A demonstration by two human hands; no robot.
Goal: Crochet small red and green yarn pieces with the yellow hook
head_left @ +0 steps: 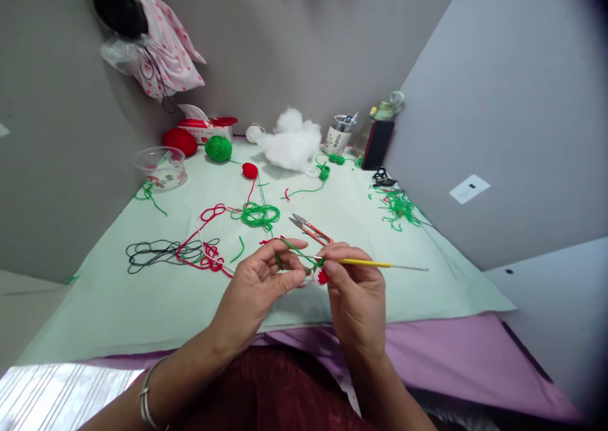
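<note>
Both hands are raised close together over the front of the table. My right hand (357,285) is closed round a crochet hook with a yellow handle (363,262), whose thin metal end points right. Just under its fingertips is a small red, white and green crochet piece (322,275). My left hand (266,273) has its fingers bent, with green yarn (294,249) running over the index finger to the hook. Its thumb and fingers meet near the piece's left side; exactly what they pinch is partly hidden. Thread snips (311,228) with orange handles lie just behind the hands.
Loose green yarn (260,216), red yarn (211,257) and black cord (161,254) spread across the table. Behind are a green yarn ball (218,149), white stuffing (289,143), a plastic tub (164,171), a pen cup (338,137) and a phone (378,145). Green scraps (399,209) lie right.
</note>
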